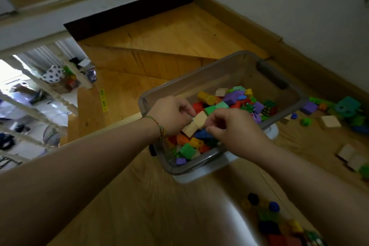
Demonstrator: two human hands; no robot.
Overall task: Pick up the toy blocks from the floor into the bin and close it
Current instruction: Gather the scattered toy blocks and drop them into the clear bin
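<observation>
"Clear plastic with a grey rim: what does the bin (225, 62) hold?"

"A heap of coloured blocks (233, 100): red, green, purple, yellow. Over its near end the left hand (171, 114) and right hand (231, 126) both pinch a pair of pale wooden blocks (196, 124), edge to edge."

"Around the bin?"

"Right of it, loose blocks (330, 122) lie on the wooden floor (139, 195) (some blurred), and more blocks (269, 223) near-right. A white piece (199, 175) pokes from under it. Left of it, stairs (123, 78) drop away."

"Its lie?"

"Long axis near-left to far-right, dark handle (271, 75) at the far end. The held pair slants likewise."
</observation>
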